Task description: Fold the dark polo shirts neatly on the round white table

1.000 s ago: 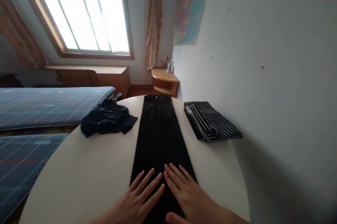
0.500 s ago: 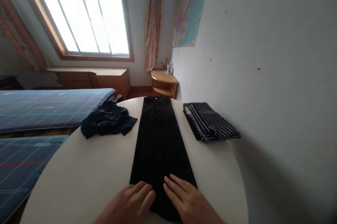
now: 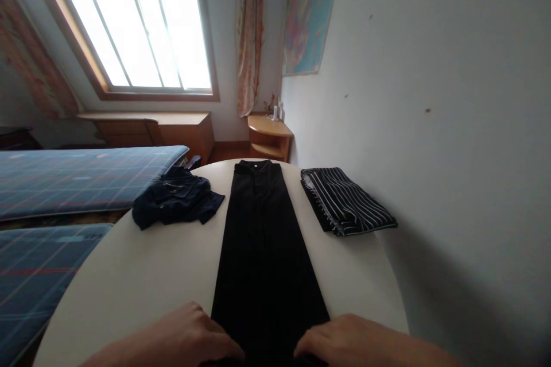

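Observation:
A pair of black trousers lies lengthwise on the round white table, its waistband with a small pale label at the far edge. At the near end of the trousers, my left hand is closed on the cloth by the left side, fingertips partly hidden at the bottom of the view. Opposite it, my right hand grips the near right part with bent fingers. Dark navy clothing, loosely bunched, rests to the left. A folded black-and-white striped cloth with a fringed edge lies to the right.
Two blue plaid mattresses are on the left, close to the table edge. A bare wall runs along the right. Beyond the table stand a small corner shelf and a wooden desk below the window.
Both hands have moved toward me and apart, to the two sides of the trousers' near end. My right hand's flat fingers have bent onto the cloth.

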Motion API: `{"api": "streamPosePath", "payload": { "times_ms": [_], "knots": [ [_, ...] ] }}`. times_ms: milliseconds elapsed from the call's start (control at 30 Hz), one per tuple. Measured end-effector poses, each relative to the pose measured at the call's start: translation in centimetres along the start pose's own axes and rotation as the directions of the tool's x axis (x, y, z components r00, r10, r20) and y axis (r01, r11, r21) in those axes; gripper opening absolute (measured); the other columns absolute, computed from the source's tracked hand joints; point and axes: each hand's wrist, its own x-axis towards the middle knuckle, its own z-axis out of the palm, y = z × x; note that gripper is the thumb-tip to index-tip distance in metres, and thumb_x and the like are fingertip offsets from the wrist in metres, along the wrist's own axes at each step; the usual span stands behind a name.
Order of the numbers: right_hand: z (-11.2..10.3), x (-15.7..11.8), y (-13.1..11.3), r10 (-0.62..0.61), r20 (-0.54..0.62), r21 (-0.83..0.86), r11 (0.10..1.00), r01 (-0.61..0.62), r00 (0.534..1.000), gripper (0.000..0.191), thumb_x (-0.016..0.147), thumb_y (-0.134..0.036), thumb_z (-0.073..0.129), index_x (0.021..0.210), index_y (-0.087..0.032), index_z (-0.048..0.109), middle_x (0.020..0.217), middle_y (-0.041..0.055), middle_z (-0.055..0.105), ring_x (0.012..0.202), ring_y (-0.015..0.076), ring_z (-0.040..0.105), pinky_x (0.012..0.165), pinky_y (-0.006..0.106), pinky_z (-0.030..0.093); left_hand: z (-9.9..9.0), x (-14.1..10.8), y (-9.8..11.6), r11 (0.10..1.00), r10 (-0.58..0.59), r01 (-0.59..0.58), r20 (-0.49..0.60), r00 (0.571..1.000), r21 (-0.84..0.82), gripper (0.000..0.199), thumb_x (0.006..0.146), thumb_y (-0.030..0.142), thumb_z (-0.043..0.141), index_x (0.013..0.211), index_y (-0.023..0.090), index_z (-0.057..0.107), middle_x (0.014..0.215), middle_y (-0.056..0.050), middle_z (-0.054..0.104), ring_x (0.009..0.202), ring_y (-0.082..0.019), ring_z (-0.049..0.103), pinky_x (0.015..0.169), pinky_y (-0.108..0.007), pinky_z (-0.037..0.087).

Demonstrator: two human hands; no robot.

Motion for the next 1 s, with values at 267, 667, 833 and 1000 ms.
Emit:
{"api": "streamPosePath", "payload": {
  "times_ms": [267, 667, 833, 1000],
  "knots": [
    [-7.8, 4.6, 1.6, 0.147, -0.165, -0.048, 0.986, -0.157, 0.975, 0.047, 0.084, -0.002, 0.041, 0.114, -0.024, 0.068, 0.109, 0.0049, 0.074, 0.097, 0.0198, 0.070, 0.083, 0.028, 0.051, -4.1, 4.0, -4.9, 0.955, -0.259, 0.295, -0.412, 0.874, 0.026, 0.032, 0.096, 0.031, 0.046, 0.118, 0.027, 0.069, 0.103, -0.003, 0.077, 0.093, -0.021, 0.072, 0.084, -0.030, 0.053],
    [-4.9, 15.8, 14.5, 0.230, -0.439, -0.082, 0.952, -0.294, 0.869, 0.033, 0.092, -0.009, 0.048, 0.116, -0.016, 0.068, 0.117, 0.0089, 0.070, 0.112, 0.0209, 0.062, 0.100, 0.033, 0.044, -3.0, 12.7, -16.2, 0.869, -0.335, 0.489, -0.636, 0.695, 0.077, 0.033, 0.094, 0.022, 0.044, 0.115, 0.019, 0.068, 0.118, -0.008, 0.070, 0.112, -0.024, 0.064, 0.098, -0.035, 0.049],
    [-3.7, 15.8, 15.8, 0.171, -0.492, -0.022, 0.978, -0.209, 0.854, 0.029, 0.092, -0.014, 0.053, 0.117, -0.014, 0.067, 0.117, 0.0097, 0.070, 0.109, 0.0201, 0.064, 0.099, 0.032, 0.045, -2.5, 12.5, -17.6, 0.904, -0.308, 0.426, -0.633, 0.710, 0.037, 0.032, 0.091, 0.023, 0.046, 0.114, 0.020, 0.069, 0.117, -0.007, 0.071, 0.113, -0.023, 0.063, 0.102, -0.035, 0.048],
    [-4.3, 15.2, 14.7, 0.166, -0.448, -0.046, 0.977, -0.208, 0.878, 0.023, 0.087, -0.027, 0.064, 0.108, -0.018, 0.071, 0.105, 0.0071, 0.073, 0.098, 0.0214, 0.066, 0.091, 0.033, 0.048, -3.4, 11.8, -16.3, 0.893, -0.322, 0.440, -0.550, 0.771, 0.094, 0.031, 0.089, 0.026, 0.048, 0.110, 0.022, 0.071, 0.109, -0.006, 0.074, 0.103, -0.025, 0.069, 0.093, -0.036, 0.051]
  ]
}}
